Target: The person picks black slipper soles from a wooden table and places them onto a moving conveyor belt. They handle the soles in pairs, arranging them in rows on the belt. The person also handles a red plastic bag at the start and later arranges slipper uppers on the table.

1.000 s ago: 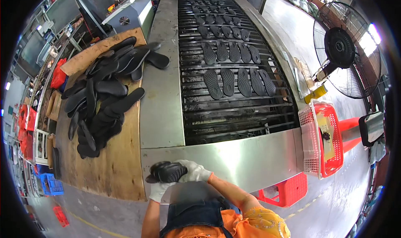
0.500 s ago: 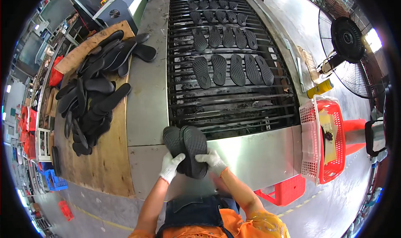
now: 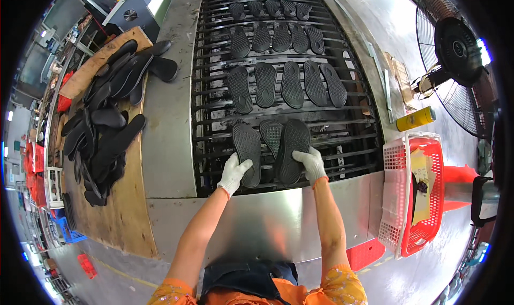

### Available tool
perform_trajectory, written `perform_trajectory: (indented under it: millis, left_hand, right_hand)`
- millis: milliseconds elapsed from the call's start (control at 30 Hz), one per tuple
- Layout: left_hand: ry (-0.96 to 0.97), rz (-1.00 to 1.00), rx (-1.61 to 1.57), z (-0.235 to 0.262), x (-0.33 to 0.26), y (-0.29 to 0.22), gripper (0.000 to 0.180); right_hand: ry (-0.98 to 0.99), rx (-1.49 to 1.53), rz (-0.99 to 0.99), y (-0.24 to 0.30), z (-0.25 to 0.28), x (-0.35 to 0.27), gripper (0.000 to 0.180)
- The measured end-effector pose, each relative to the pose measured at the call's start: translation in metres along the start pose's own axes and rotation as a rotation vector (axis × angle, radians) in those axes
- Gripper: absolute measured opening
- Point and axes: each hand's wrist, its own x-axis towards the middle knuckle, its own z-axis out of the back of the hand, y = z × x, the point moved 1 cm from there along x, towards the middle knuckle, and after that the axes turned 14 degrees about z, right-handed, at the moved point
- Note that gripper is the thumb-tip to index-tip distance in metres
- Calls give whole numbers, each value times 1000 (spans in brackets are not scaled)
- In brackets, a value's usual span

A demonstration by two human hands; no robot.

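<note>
Black soles (image 3: 295, 148), held in gloved hands (image 3: 234, 175)

Black fan (image 3: 458, 49) at right; yellow canister (image 3: 416, 118) near red basket (image 3: 436, 198); blue crate (image 3: 69, 232) lower left.

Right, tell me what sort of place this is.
Probably a shoe workshop or factory: rows of black soles lie on a barred bed, similar pieces are heaped on a wooden board, and a fan stands alongside.
</note>
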Motion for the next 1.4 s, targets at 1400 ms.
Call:
perform_trajectory:
  millis: [1400]
  left_hand:
    - [-621,-12,-28,111,-154,31,31]
  right_hand:
    - [95,-1379,841,-7,5,7,42]
